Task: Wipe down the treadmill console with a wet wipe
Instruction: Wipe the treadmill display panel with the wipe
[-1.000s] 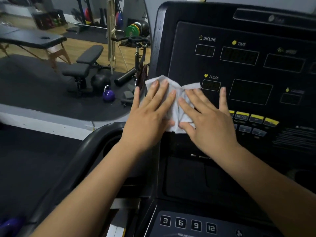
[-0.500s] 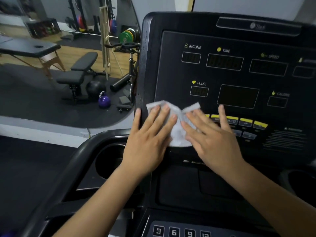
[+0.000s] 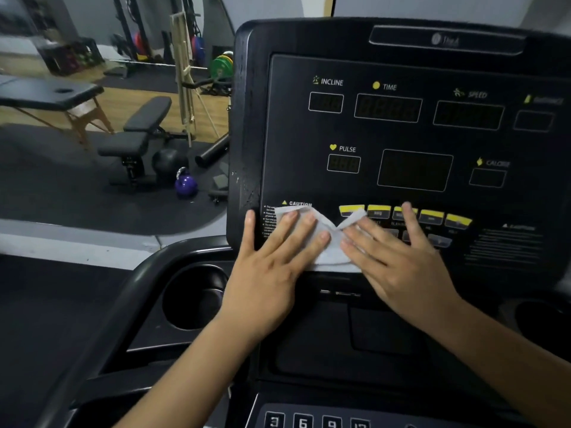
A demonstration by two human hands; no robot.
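Low on console (image 3: 293,134), by caution label: wet wipe (image 3: 329,253) lay under my L hand (image 3: 272,273) & R hand (image 3: 401,267), fingers spread flat, pressing, no pinch. Wipe thin, limp, prob. bunches; judged flat palms best.

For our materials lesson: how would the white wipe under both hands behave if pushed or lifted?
Probably floppy, apt to bunch: the wipe creases between the left hand and right hand. Likely light and clinging: it lies against the sloped console.
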